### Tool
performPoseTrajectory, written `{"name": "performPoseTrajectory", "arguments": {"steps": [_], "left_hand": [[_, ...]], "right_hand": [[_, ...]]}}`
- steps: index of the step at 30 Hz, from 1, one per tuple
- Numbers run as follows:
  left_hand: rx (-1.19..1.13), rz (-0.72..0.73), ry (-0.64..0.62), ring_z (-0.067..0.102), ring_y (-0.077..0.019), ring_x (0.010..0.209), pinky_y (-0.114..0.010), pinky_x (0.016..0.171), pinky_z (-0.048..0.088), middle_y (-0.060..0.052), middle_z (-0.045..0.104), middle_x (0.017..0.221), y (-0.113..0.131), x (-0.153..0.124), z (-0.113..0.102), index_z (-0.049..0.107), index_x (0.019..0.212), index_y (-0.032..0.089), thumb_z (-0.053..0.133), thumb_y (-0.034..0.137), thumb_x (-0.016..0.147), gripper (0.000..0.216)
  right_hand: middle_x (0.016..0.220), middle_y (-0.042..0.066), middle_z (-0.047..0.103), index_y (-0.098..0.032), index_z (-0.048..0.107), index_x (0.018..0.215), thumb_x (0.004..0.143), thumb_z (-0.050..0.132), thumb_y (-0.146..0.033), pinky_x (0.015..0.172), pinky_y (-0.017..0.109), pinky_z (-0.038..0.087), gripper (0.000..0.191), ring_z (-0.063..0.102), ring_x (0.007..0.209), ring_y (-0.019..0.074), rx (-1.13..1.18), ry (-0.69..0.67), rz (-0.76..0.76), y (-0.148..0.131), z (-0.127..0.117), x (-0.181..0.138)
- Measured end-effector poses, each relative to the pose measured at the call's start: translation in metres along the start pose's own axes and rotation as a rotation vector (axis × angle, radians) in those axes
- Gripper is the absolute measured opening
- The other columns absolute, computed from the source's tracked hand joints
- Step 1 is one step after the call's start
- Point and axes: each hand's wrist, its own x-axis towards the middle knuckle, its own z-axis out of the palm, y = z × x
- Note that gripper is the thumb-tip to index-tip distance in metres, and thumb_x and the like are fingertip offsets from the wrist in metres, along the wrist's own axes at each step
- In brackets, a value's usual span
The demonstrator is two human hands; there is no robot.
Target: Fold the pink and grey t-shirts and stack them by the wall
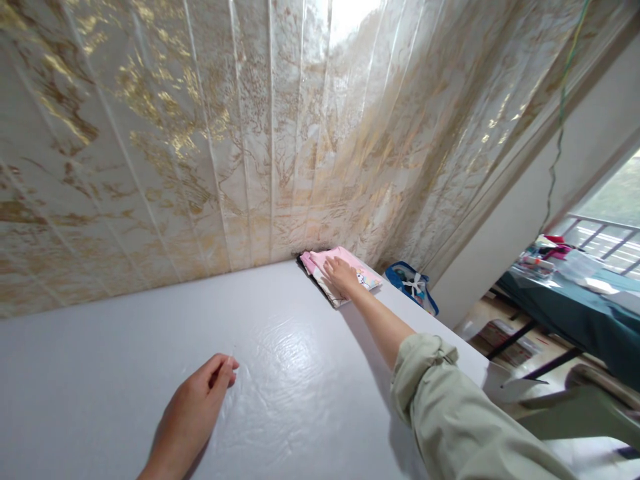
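Observation:
At the far right corner of the white table (240,307), against the wall, lies a small stack of folded clothes (367,275). The top piece is pink with a printed cartoon figure; white and dark layers show at its left edge. My right hand (341,275) rests flat on this stack, palm down and fingers stretched out. Nearer to me, my left hand (197,393) is loosely closed over the bare tabletop, thumb against the curled fingers, and I see nothing in it.
A patterned gold-and-white wall covering (250,147) rises behind the table. Past the right edge sits a blue-edged clear bag (410,283). Further right are a cloth-covered table (565,300) with items on it, a green chair (580,407) and a hanging cord (561,127).

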Motion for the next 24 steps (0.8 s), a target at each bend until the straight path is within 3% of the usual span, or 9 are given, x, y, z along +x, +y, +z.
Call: {"name": "performPoseTrajectory", "arguments": {"steps": [3, 6, 11, 17, 20, 22, 24], "left_hand": [[0.010, 0.009, 0.009, 0.068, -0.0202, 0.073, -0.026, 0.063, 0.050, 0.000, 0.072, 0.074, 0.002, 0.000, 0.000, 0.063, 0.083, 0.026, 0.039, 0.061, 0.086, 0.043], [0.018, 0.004, 0.015, 0.068, -0.0200, 0.071, -0.026, 0.063, 0.050, 0.000, 0.071, 0.073, 0.003, 0.000, 0.000, 0.063, 0.082, 0.026, 0.040, 0.061, 0.085, 0.042], [0.002, 0.002, -0.001, 0.068, -0.0201, 0.075, -0.026, 0.065, 0.050, 0.000, 0.072, 0.076, -0.003, 0.002, 0.000, 0.063, 0.083, 0.026, 0.041, 0.060, 0.085, 0.041], [-0.028, 0.019, 0.006, 0.067, -0.0191, 0.072, -0.026, 0.063, 0.049, 0.000, 0.070, 0.074, -0.002, 0.002, 0.003, 0.062, 0.084, 0.024, 0.039, 0.059, 0.087, 0.042], [-0.050, 0.030, 0.030, 0.065, -0.0183, 0.070, -0.026, 0.062, 0.047, 0.000, 0.068, 0.072, 0.006, -0.003, 0.003, 0.062, 0.083, 0.024, 0.039, 0.054, 0.089, 0.039], [-0.052, 0.040, 0.057, 0.061, -0.0166, 0.065, -0.026, 0.061, 0.044, 0.001, 0.066, 0.069, 0.012, -0.006, 0.003, 0.061, 0.082, 0.024, 0.039, 0.049, 0.090, 0.035], [-0.084, 0.054, 0.080, 0.057, -0.0147, 0.061, -0.024, 0.057, 0.040, 0.002, 0.062, 0.066, 0.015, -0.009, 0.002, 0.061, 0.080, 0.023, 0.038, 0.044, 0.091, 0.033]], "right_hand": [[0.153, 0.015, 0.031, -0.026, 0.029, 0.149, 0.097, 0.023, -0.053, 0.106, 0.059, 0.023, 0.059, 0.026, 0.139, 0.0309, -0.008, 0.039, 0.146, 0.012, -0.001, 0.001], [0.149, 0.017, 0.036, -0.025, 0.036, 0.146, 0.095, 0.025, -0.056, 0.102, 0.063, 0.025, 0.060, 0.030, 0.137, 0.0341, -0.005, 0.022, 0.224, 0.018, 0.007, -0.002], [0.151, 0.014, 0.034, -0.027, 0.036, 0.146, 0.094, 0.025, -0.057, 0.103, 0.062, 0.025, 0.060, 0.028, 0.138, 0.0329, -0.004, 0.023, 0.237, 0.018, 0.015, -0.007], [0.149, 0.016, 0.038, -0.023, 0.041, 0.143, 0.097, 0.028, -0.053, 0.106, 0.056, 0.023, 0.057, 0.033, 0.137, 0.0306, -0.002, 0.026, 0.191, 0.012, -0.003, -0.015], [0.152, 0.015, 0.035, -0.021, 0.039, 0.144, 0.098, 0.033, -0.046, 0.112, 0.050, 0.018, 0.053, 0.028, 0.140, 0.0272, 0.009, 0.080, 0.036, -0.020, -0.006, -0.034], [0.153, 0.012, 0.035, -0.021, 0.038, 0.146, 0.098, 0.035, -0.042, 0.113, 0.044, 0.019, 0.052, 0.028, 0.140, 0.0247, 0.043, 0.120, -0.190, -0.054, -0.001, -0.055], [0.152, 0.010, 0.037, -0.022, 0.038, 0.146, 0.098, 0.035, -0.043, 0.113, 0.039, 0.021, 0.052, 0.032, 0.139, 0.0230, 0.094, 0.063, -0.434, -0.089, 0.008, -0.083]]}}
